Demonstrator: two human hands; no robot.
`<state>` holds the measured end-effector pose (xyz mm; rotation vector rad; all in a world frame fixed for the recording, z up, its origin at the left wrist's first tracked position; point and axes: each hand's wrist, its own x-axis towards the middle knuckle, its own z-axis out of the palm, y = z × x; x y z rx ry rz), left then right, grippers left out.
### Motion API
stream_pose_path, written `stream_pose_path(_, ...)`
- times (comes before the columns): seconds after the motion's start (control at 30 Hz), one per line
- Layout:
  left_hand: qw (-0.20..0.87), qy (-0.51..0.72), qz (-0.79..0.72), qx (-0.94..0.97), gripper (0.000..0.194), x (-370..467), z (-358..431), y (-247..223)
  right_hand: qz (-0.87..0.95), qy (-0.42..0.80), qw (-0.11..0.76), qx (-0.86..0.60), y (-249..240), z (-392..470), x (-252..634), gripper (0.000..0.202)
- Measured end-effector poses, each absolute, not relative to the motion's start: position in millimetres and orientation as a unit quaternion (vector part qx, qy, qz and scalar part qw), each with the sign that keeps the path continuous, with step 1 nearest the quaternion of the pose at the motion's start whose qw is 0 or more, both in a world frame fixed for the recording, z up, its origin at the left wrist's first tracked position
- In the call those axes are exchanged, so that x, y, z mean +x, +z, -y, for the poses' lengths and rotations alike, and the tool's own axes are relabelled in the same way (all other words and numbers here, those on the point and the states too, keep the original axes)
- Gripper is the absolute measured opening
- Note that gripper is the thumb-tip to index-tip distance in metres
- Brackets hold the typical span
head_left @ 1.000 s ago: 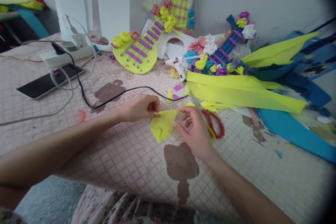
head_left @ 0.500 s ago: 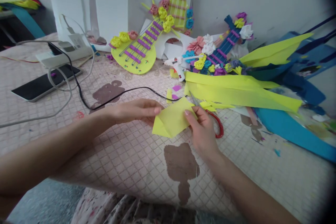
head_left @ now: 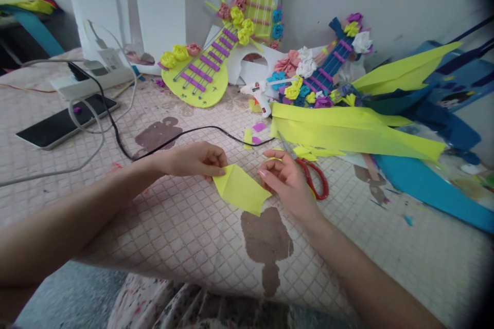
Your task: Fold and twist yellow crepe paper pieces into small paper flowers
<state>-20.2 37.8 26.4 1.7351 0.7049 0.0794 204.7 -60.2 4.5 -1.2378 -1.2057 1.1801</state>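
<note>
A small piece of yellow crepe paper (head_left: pixel 244 191) with a folded corner hangs from my left hand (head_left: pixel 200 160), which pinches it at its upper left corner. My right hand (head_left: pixel 287 177) is at the paper's right edge with its fingers curled and apart, and it does not grip the sheet. Just beyond the right hand lie red-handled scissors (head_left: pixel 322 185), their blades pointing away to the upper left. Small yellow scraps (head_left: pixel 314 152) are scattered near the blades.
A white glue gun (head_left: pixel 259 96) stands behind, by long yellow paper strips (head_left: pixel 358 131). Paper-flowered guitar shapes, one yellow (head_left: pixel 208 79) and one blue (head_left: pixel 326 72), lean at the back. A black cable (head_left: pixel 185 133) crosses the table. On the left are a phone (head_left: pixel 65 122) and a power strip (head_left: pixel 90 82).
My right hand has let go of the yellow paper. The left hand has drawn the paper a little left and toward me, and it has turned, its right end hanging lower.
</note>
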Motion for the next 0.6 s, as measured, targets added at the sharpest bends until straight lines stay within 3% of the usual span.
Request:
stream_pose_path(0.2,0.59,0.156,-0.335,0.718,0.021,-19,-43,14,0.563,0.488,0.431,-0.509,-2,64,208,0.031)
stream_pose_path(0.37,0.578,0.111,-0.306,0.748,0.022,-19,-42,14,0.587,0.458,0.437,-0.505,4,67,210,0.031)
stream_pose_path(0.6,0.586,0.101,-0.307,0.743,0.026,-18,-39,14,0.621,0.457,0.371,-0.518,-4,65,210,0.035)
